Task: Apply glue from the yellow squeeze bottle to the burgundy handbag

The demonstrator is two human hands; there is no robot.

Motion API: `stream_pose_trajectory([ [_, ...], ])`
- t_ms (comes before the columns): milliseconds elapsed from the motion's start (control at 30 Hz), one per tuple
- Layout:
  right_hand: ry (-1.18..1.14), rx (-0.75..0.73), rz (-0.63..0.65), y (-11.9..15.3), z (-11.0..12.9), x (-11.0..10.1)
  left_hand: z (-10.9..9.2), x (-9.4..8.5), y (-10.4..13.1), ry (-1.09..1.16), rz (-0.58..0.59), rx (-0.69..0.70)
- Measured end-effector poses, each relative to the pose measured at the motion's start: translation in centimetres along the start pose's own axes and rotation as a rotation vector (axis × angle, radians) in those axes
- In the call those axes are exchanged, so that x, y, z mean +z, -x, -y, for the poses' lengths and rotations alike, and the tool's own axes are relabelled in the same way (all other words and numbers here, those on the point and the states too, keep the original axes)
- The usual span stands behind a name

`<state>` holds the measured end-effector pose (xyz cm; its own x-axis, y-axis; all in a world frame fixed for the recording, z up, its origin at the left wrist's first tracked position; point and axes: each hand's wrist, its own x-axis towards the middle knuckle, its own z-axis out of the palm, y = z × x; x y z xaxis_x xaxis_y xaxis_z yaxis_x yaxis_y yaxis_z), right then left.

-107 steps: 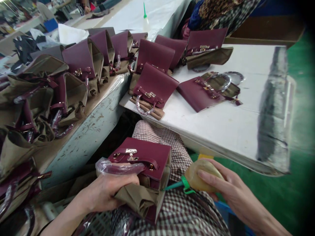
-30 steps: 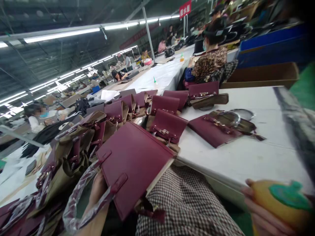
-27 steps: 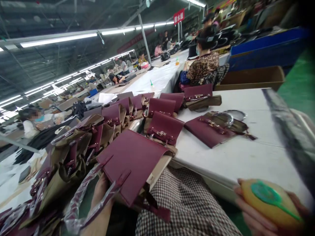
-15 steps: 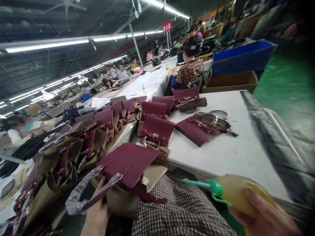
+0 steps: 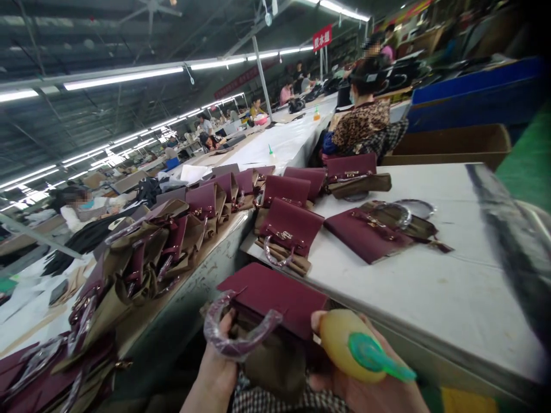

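Observation:
My left hand (image 5: pixel 221 367) grips a maroon handbag (image 5: pixel 275 295) by its plastic-wrapped handle (image 5: pixel 235 338), low in the middle of the view over my lap. The bag lies almost flat, its khaki lining hanging below. My right hand (image 5: pixel 365 393) holds a yellow squeeze bottle (image 5: pixel 344 344) with a green nozzle (image 5: pixel 379 361) pointing right, pressed close against the bag's right side.
A white table (image 5: pixel 430 287) to the right carries several maroon bags (image 5: pixel 290 229). A long bench (image 5: pixel 193 269) on the left is heaped with more bags. A person in a leopard-print top (image 5: pixel 361 123) sits beyond the table. Other workers sit far back.
The bag has come down from an upright tilt to lie flat over my lap. My right hand brought the bottle left, up against the bag. The view swung back a little.

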<state>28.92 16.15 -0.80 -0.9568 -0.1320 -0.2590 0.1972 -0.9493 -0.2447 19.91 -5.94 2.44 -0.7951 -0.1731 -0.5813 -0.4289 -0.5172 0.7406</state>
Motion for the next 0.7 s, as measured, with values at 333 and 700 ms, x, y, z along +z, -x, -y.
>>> stream_pose_trajectory([
  [333,-0.056,0.055,-0.187,-3.3,-0.2,1.9,-1.4,-4.4,0.8,-0.404,0.195,-0.021],
  [700,-0.094,0.139,-0.067,-4.3,-0.2,4.9,-4.4,-5.4,0.0,-1.490,0.433,1.936],
])
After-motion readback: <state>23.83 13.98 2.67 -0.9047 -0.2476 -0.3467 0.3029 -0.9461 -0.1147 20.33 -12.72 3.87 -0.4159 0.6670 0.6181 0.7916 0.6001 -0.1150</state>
